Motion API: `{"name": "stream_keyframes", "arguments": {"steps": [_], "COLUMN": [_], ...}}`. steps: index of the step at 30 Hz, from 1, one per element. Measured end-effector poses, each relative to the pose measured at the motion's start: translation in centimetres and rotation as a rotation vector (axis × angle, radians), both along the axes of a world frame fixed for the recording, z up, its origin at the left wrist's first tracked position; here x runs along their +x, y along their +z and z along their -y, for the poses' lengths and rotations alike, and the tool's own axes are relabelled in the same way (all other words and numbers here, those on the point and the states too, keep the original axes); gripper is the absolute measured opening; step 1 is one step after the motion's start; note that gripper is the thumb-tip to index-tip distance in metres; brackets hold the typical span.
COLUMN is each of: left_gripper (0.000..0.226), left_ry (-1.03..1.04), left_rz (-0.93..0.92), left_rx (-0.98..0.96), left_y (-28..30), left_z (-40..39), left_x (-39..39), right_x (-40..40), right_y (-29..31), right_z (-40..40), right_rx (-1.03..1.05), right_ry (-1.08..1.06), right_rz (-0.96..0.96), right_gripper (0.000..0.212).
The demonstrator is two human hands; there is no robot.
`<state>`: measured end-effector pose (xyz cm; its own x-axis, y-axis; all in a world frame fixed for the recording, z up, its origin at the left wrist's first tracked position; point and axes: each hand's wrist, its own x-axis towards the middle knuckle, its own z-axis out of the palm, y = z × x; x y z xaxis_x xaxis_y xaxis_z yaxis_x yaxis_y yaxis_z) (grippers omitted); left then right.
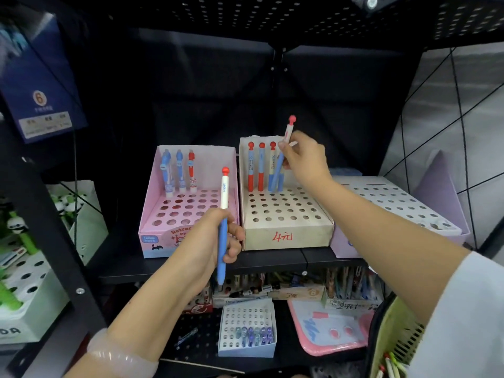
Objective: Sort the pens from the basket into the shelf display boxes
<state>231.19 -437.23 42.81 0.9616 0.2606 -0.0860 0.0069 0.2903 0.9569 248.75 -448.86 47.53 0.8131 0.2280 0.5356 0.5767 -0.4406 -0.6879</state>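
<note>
Fingers of right hand (305, 156) pinch pen (283, 159) over beige box (286, 233); left hand (215, 241) grips second pen (223, 227).

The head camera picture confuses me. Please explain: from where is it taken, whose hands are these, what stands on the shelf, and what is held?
There is no machine here. A person wears a wide-angle camera on the head, looking forward and down, so both arms come in from the bottom of the picture. On the black shelf stand three display boxes with holes: a pink box holding three pens, a beige box with four, and a pale box that looks empty. The left hand holds a blue and white pen upright. The right hand is setting a similar pen into the beige box's back row. A basket with more pens shows at the lower right.
</note>
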Motion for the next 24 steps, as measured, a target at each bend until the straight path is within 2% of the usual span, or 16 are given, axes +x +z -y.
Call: {"name": "stream_keyframes", "arguments": {"steps": [3,7,9,11,12,14,16,18,21,23,24], "left_gripper": [0.023,0.017,0.014,0.013,0.013,0.014,0.015,0.017,0.017,0.017,0.024], "left_ry": [0.066,0.120,0.124,0.136,0.149,0.167,0.155,0.145,0.170,0.210,0.225], "left_rz": [0.035,0.116,0.146,0.173,0.184,0.204,0.222,0.237,0.281,0.288,0.277], "left_rx": [0.009,0.171,0.257,0.296,0.308,0.308,0.304,0.318,0.419,0.675,0.811], "left_y": [0.1,-0.4,-0.5,-0.6,-0.6,-0.4,-0.3,-0.1,-0.1,-0.2,-0.3], "left_z": [-0.4,-0.7,-0.8,-0.8,-0.7,-0.3,0.2,0.6,0.8,0.4,0.1], "left_x": [0.0,-0.3,-0.4,-0.4,-0.3,0.0,0.3,0.4,0.8,0.7,0.6], "right_x": [0.3,0.4,0.1,-1.2,-2.0,-4.4,-6.9,-8.3,-8.5,-7.8,-7.3], "right_y": [-1.6,-3.2,-3.1,-2.5,-2.0,-1.0,-0.4,-0.3,-0.1,0.3,0.6], "right_z": [-0.6,-0.9,-0.7,-0.4,-0.3,-0.4,-0.7,-0.9,-0.7,-0.4,-0.1], "right_rx": [-0.157,-0.335,-0.349,-0.232,-0.149,-0.045,-0.070,-0.104,-0.031,0.086,0.159], "right_ry": [-0.002,-0.012,-0.091,-0.175,-0.139,0.160,0.514,0.662,0.604,0.534,0.491], "right_rz": [-0.070,-0.173,-0.155,-0.041,-0.001,-0.090,-0.291,-0.357,-0.299,-0.282,-0.279], "right_gripper": [0.020,0.024,0.021,0.018,0.019,0.023,0.024,0.020,0.013,0.011,0.011]}}
